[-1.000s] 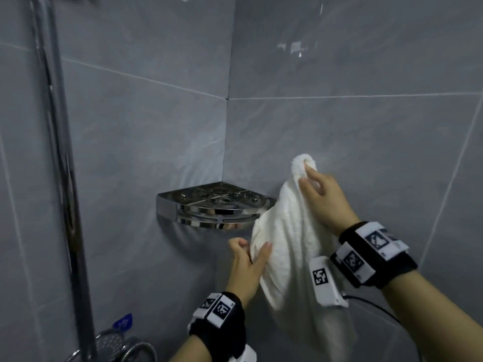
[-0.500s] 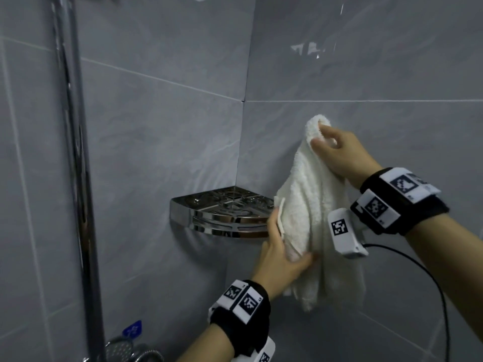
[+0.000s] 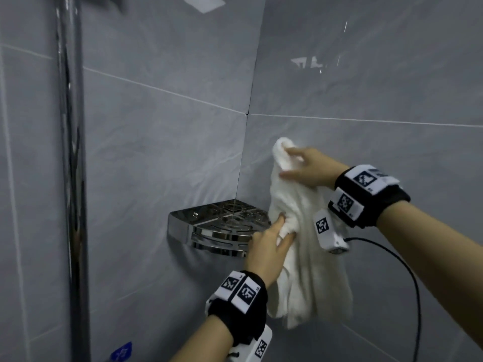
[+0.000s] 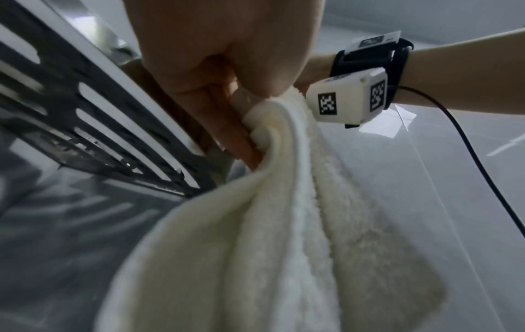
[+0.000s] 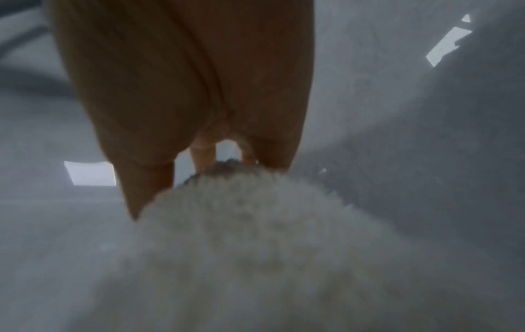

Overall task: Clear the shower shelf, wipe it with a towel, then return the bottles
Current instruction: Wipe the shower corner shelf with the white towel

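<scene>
Item: towel (image 3: 308, 231), white terry, hanging lengthwise right of frame centre, just beside the right end of the shelf (image 3: 219, 226). Held at two places. Right hand (image 3: 305, 168), upper right of centre, fingers curled round the bunched top end; the right wrist view is blurred but shows fingers over pile. Left hand (image 3: 269, 246), lower centre, pinches a fold at mid-length, thumb against fingers, plain in the left wrist view (image 4: 216, 74); the lower half hangs loose below it. Item: shelf, chrome corner unit with slotted deck, fixed where the two grey tiled walls meet, centre of frame; nothing stands on it. Bottles: none in any view, so the clearing stage looks finished and wiping not yet begun. Item: chrome rail (image 3: 70, 178), vertical, left edge. Item: cable (image 3: 407, 278), black, looping from the right wrist unit at lower right. Risks, as judged: the loose tail could catch in the slots or on the shelf's front edge and drag the pinch free; a wad gathered too small would miss the back corner and rim; the cable might snag during strokes; hard pressure could strain the wall fixing.
</scene>
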